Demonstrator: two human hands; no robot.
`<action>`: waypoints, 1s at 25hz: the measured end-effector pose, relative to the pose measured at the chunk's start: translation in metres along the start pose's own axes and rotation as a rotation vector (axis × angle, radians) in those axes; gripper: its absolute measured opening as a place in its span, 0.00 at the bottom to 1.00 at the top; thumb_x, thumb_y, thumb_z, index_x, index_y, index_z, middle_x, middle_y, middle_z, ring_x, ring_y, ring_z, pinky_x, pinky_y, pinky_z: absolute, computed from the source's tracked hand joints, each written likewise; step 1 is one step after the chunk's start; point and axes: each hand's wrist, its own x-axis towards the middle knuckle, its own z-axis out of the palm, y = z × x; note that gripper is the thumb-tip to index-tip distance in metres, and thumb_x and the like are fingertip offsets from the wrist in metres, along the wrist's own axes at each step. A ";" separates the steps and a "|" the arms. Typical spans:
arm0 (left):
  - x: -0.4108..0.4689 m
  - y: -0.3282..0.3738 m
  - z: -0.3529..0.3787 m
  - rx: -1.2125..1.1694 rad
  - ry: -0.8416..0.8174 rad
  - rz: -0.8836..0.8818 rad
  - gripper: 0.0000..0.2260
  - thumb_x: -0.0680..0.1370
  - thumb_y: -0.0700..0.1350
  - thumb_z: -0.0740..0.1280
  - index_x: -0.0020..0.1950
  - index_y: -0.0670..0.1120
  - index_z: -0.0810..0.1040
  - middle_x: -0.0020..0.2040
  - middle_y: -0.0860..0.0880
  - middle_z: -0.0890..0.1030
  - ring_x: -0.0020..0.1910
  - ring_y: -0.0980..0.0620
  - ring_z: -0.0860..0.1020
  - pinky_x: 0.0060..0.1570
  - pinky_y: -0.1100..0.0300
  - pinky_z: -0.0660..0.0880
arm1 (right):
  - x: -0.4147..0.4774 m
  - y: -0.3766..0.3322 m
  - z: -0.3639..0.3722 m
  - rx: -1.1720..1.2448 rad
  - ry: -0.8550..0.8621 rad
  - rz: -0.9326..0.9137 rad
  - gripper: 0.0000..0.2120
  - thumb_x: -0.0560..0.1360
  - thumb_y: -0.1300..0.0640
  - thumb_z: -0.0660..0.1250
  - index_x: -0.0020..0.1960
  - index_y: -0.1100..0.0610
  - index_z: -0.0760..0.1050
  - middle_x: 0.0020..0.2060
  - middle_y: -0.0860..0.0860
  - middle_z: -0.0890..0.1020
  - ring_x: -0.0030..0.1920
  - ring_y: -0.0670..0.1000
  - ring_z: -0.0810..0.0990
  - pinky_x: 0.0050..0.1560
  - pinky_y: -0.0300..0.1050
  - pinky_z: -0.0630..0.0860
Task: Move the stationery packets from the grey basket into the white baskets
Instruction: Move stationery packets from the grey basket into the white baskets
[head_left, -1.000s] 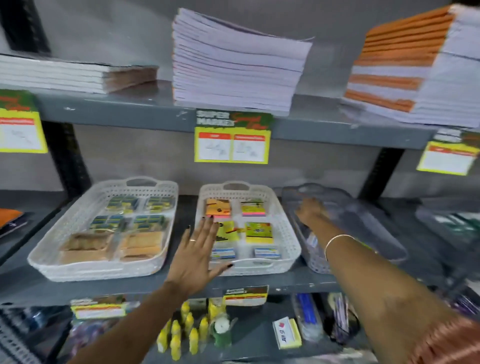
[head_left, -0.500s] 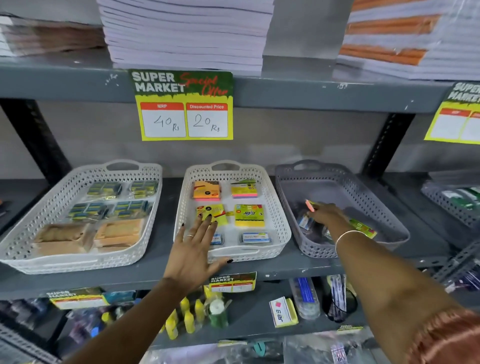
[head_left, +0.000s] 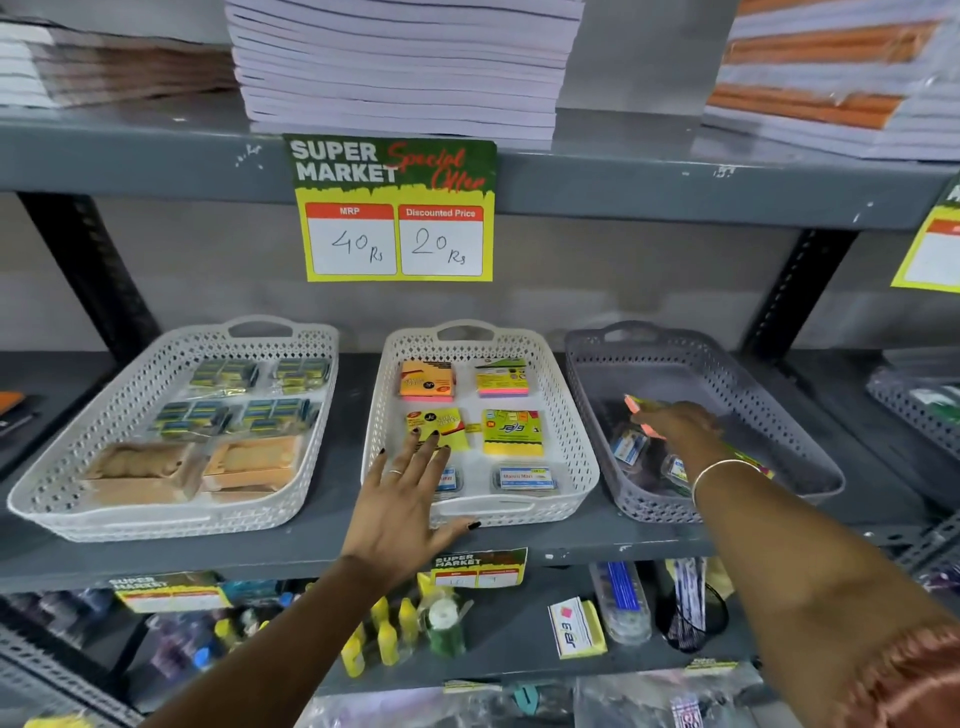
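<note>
The grey basket stands on the right of the middle shelf and holds a few small packets. My right hand reaches into it, fingers curled around a pink and green stationery packet. Beside it, the middle white basket holds sticky-note packets in rows. My left hand hovers flat with fingers spread over that basket's near left corner and holds nothing. The left white basket holds green-blue packets and brown ones.
A price sign hangs from the upper shelf edge, with stacks of notebooks above. The lower shelf carries yellow bottles, a boxed item and pens. Another grey basket sits at far right.
My right hand has moved from the grey basket's far left rim down into the basket and closed on a packet. The view has come closer. My left hand has stayed put.
</note>
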 end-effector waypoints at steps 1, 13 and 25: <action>0.000 0.000 0.000 -0.001 -0.006 0.000 0.38 0.74 0.69 0.41 0.67 0.44 0.69 0.68 0.44 0.72 0.68 0.44 0.68 0.62 0.40 0.68 | 0.003 -0.006 0.002 0.020 0.020 -0.011 0.34 0.56 0.36 0.74 0.55 0.55 0.79 0.56 0.59 0.80 0.56 0.58 0.80 0.56 0.47 0.75; -0.003 -0.001 -0.002 -0.008 -0.036 0.008 0.39 0.73 0.69 0.39 0.68 0.44 0.68 0.68 0.45 0.72 0.69 0.45 0.67 0.63 0.41 0.65 | -0.083 -0.091 0.071 -0.663 -0.169 -0.716 0.37 0.64 0.53 0.74 0.69 0.62 0.65 0.68 0.59 0.64 0.72 0.59 0.61 0.71 0.60 0.62; -0.001 -0.003 0.001 -0.023 -0.007 0.049 0.42 0.69 0.71 0.34 0.73 0.46 0.58 0.74 0.46 0.61 0.74 0.46 0.56 0.70 0.44 0.54 | -0.085 -0.098 0.072 -0.730 -0.224 -0.712 0.46 0.67 0.49 0.74 0.76 0.59 0.53 0.75 0.59 0.59 0.76 0.58 0.55 0.76 0.62 0.47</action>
